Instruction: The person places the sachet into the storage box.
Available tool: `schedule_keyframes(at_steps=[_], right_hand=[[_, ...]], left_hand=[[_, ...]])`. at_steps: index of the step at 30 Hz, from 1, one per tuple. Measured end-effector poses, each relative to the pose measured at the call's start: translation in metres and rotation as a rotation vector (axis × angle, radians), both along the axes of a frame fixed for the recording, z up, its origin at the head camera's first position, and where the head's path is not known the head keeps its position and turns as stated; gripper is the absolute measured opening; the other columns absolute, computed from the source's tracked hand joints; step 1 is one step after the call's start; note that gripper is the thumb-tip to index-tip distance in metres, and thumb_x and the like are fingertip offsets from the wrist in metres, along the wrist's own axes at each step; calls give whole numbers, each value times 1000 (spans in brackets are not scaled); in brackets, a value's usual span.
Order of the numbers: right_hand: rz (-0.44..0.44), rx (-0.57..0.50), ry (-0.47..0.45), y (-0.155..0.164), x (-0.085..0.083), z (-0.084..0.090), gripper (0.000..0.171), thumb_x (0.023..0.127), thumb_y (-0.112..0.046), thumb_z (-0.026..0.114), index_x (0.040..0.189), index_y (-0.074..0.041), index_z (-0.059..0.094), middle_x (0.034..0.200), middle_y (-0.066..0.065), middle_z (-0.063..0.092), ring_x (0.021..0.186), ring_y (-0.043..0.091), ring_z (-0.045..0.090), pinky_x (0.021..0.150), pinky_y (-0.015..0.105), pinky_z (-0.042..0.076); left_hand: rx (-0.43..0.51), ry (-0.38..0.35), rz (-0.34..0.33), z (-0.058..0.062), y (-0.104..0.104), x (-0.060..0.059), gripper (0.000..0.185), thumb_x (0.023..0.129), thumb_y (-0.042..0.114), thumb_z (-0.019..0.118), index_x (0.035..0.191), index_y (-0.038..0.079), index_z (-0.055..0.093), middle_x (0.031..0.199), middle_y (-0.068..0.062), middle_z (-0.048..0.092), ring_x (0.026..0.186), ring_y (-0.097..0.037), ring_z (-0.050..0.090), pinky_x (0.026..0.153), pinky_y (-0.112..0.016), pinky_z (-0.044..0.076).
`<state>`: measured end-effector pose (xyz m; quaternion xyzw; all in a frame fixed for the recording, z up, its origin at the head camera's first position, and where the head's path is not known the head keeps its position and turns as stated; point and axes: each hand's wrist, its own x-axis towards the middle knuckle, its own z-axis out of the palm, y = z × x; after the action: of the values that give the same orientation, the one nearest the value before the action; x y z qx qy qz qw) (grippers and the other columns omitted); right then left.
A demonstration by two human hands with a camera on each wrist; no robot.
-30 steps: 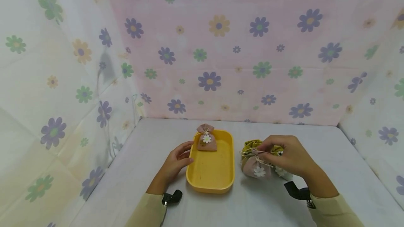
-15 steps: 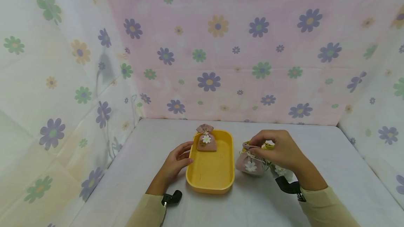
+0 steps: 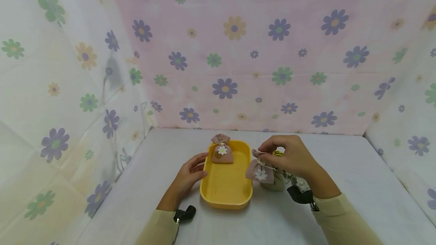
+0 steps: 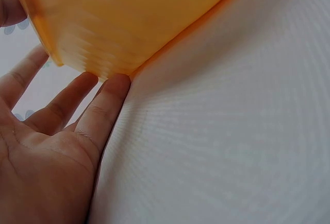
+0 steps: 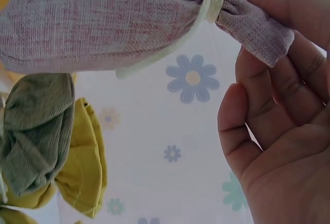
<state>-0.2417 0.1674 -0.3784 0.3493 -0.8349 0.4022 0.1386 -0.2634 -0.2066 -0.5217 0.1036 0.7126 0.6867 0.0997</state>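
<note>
A small pink drawstring pouch (image 3: 260,172) with a white flower hangs at the right side of the yellow tray (image 3: 225,196). My right hand (image 3: 289,155) pinches its gathered top between thumb and fingers; in the right wrist view the cream cord (image 5: 213,0) shows around its neck. My left hand (image 3: 188,174) rests against the tray's left side. In the left wrist view its nearly straight fingers (image 4: 100,118) touch the tray wall. A second pink pouch (image 3: 223,157) leans in the tray's far left corner.
Behind and below the held pouch stand a green pouch (image 5: 38,131) and a mustard pouch (image 5: 85,157). A white flower (image 3: 301,183) shows beside my right wrist, its pouch mostly hidden. Flowered cloth (image 3: 252,67) walls off the white table (image 3: 170,143).
My right hand has carried the pink pouch left, away from the other pouches and up to the tray's right rim. The left hand and the tray have stayed in place.
</note>
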Motion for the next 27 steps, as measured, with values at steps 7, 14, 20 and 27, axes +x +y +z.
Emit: schedule_keyframes(at_steps=[7, 14, 20, 27], right_hand=[[-28, -7, -16, -13, -4, 5, 16, 86, -21, 85, 99, -29, 77, 90, -18, 71, 82, 5, 66, 67, 27, 60], [-57, -2, -21, -24, -9, 5, 14, 87, -25, 84, 98, -31, 77, 88, -20, 70, 82, 4, 65, 68, 26, 58], [-95, 0, -31, -32, -11, 7, 11, 88, -27, 84, 97, -30, 78, 88, -18, 72, 81, 4, 66, 68, 27, 58], [-156, 1, -52, -42, -16, 8, 8, 89, -31, 83, 95, -29, 78, 87, -16, 73, 80, 4, 67, 68, 27, 58]], left_hand=[[8, 6, 0, 1, 0, 1, 65, 92, 5, 71, 152, 20, 50, 156, -6, 50, 139, -33, 53, 106, -31, 54], [14, 8, -7, 2, 0, 2, 65, 93, 6, 71, 152, 20, 50, 156, -7, 49, 140, -33, 53, 106, -31, 54], [10, 12, -9, 1, 1, 1, 65, 93, 6, 71, 152, 20, 49, 157, -6, 48, 140, -33, 52, 107, -31, 54], [-5, 10, 2, 2, 1, 2, 65, 91, 6, 72, 151, 21, 51, 157, -5, 49, 141, -32, 52, 107, -32, 53]])
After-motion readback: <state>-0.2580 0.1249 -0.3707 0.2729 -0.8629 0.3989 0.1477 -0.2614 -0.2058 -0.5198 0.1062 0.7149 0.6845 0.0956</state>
